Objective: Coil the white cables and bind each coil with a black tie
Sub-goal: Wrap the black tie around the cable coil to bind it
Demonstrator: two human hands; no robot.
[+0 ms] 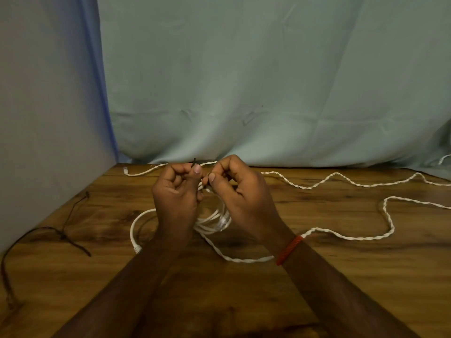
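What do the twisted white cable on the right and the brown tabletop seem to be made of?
Twisted white cable: probably plastic-insulated wire, matte; two strands spiral together. Brown tabletop: wood or wood-look laminate, faintly glossy; dark streaky grain shows.

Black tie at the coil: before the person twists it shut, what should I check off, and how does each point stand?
1. Grip on the tie: ok. The left hand pinches the black tie at its upper end; the right hand pinches it lower, by the coil.
2. Tie round the coil: cannot tell; fingers hide it.
3. Coil gathered: not ok. A tail with its plug lies out on the table.
4. Twisted white cable free of the coil: cannot tell; it runs under the right wrist.
5. Spare black ties within reach: ok, on the table's left side.
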